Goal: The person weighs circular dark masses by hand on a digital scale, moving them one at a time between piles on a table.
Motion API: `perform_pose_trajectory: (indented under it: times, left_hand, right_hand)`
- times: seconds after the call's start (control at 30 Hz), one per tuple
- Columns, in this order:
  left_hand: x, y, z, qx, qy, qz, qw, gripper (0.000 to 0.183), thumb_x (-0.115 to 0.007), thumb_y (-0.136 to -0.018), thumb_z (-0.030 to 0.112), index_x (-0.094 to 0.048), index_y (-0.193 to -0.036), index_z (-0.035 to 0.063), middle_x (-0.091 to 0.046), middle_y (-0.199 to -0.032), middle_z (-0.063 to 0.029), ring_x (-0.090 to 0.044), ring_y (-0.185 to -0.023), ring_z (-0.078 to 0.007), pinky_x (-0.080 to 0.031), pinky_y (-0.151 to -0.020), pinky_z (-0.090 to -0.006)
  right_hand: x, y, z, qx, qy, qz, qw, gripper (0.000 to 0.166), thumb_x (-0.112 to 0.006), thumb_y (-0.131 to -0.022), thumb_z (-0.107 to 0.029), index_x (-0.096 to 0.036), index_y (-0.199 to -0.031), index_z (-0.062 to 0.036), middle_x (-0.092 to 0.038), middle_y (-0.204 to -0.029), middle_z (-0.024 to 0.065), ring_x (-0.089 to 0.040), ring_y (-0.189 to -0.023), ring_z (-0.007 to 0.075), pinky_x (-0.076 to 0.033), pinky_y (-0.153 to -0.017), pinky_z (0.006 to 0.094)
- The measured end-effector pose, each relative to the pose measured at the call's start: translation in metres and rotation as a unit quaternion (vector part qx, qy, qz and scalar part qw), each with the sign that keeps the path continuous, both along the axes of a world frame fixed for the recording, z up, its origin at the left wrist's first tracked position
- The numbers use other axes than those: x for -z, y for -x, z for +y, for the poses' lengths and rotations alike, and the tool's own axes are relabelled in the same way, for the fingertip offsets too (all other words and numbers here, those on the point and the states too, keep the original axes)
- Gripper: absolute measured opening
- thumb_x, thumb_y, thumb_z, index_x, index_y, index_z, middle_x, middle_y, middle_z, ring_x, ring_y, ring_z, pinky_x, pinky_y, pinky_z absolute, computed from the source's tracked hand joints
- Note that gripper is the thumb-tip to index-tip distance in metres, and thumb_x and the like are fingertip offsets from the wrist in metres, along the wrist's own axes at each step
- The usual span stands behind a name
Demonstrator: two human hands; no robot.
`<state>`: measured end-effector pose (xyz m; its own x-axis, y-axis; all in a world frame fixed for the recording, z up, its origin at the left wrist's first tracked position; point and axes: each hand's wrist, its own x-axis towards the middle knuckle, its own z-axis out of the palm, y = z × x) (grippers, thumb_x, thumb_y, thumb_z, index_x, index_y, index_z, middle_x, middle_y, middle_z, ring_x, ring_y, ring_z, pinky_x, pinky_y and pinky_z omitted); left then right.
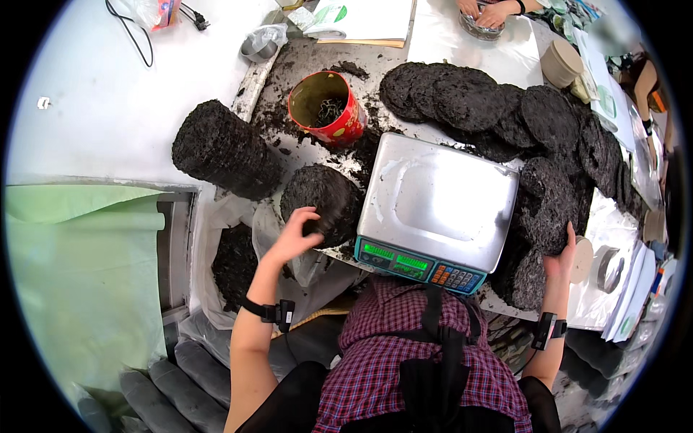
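Observation:
My left hand [296,236] is at the near edge of a stack of dark dried seaweed discs [324,197], fingers apart and curved; whether it touches the stack I cannot tell. My right hand [560,260] lies against the right edge of a dark disc [547,227] in the pile right of the scale, its thumb side partly hidden. Between my hands stands a digital scale with a bare steel platform [441,197] and a lit green display. A taller stack of discs [227,149] leans at the left. Overlapping discs [465,97] lie behind the scale.
A red tin [341,119] holding some strands stands behind the near stack. An open plastic bag [235,265] with dark flakes hangs at the table's edge. A metal bowl [261,47] sits farther back. Another person's hands [491,13] work at a round container at the top.

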<state>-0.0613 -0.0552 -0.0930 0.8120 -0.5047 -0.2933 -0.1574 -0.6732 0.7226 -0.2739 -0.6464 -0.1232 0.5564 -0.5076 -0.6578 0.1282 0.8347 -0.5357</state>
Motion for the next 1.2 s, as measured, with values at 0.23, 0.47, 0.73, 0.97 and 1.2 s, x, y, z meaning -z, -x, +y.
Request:
perform_pose_trajectory:
  times: [0.23,0.47,0.73,0.97,1.2]
  left_hand:
    - [-0.079,0.028,-0.096,-0.170,0.124,-0.211,0.955,0.043,-0.051,-0.083,-0.006,-0.054,-0.126,-0.0040,-0.055,-0.131,-0.0164,-0.052,-0.122,-0.0260,-0.039,-0.104,-0.0362]
    - [-0.031,0.079,-0.227,0.045,0.298,0.102,0.948,0.069,-0.068,-0.086,0.021,-0.034,-0.143,0.0016,-0.033,-0.150,-0.0139,-0.026,-0.141,-0.0272,-0.024,-0.114,-0.0433]
    - [-0.085,0.017,-0.204,-0.058,0.314,0.258,0.912,0.046,-0.059,-0.092,0.006,-0.043,-0.134,-0.0028,-0.055,-0.129,-0.0133,-0.053,-0.116,-0.0191,-0.039,-0.102,-0.0332]
    - [-0.016,0.043,-0.240,0.114,0.041,-0.298,0.947,0.060,-0.057,-0.088,0.008,-0.033,-0.142,-0.0007,-0.035,-0.147,-0.0175,-0.033,-0.137,-0.0330,-0.025,-0.113,-0.0403]
    - [0.031,0.055,-0.249,0.167,-0.030,-0.357,0.919,0.059,-0.053,-0.085,0.008,-0.038,-0.141,0.0005,-0.041,-0.145,-0.0132,-0.036,-0.137,-0.0237,-0.026,-0.113,-0.0380]
  right_hand:
    - [-0.010,0.005,0.023,0.045,-0.030,-0.014,0.998,0.048,-0.060,-0.090,-0.033,-0.053,-0.127,-0.0041,-0.057,-0.129,0.0117,-0.053,-0.117,0.0311,-0.040,-0.103,0.0475]
    - [-0.052,-0.059,0.104,-0.050,-0.038,-0.125,0.990,0.041,-0.061,-0.091,-0.020,-0.050,-0.127,-0.0020,-0.058,-0.126,0.0107,-0.054,-0.117,0.0257,-0.041,-0.104,0.0416]
    - [-0.091,-0.085,0.157,-0.234,0.022,-0.062,0.970,0.037,-0.064,-0.089,-0.014,-0.054,-0.121,0.0010,-0.062,-0.117,0.0119,-0.061,-0.105,0.0234,-0.049,-0.094,0.0394]
    - [-0.048,-0.096,0.140,-0.219,0.104,0.025,0.970,0.032,-0.065,-0.088,-0.012,-0.057,-0.115,0.0043,-0.064,-0.111,0.0137,-0.063,-0.099,0.0239,-0.051,-0.089,0.0373]
    - [-0.043,-0.051,0.218,-0.302,0.626,0.006,0.719,0.030,-0.055,-0.087,0.006,-0.065,-0.113,-0.0034,-0.066,-0.114,0.0121,-0.062,-0.108,0.0196,-0.046,-0.094,0.0293]
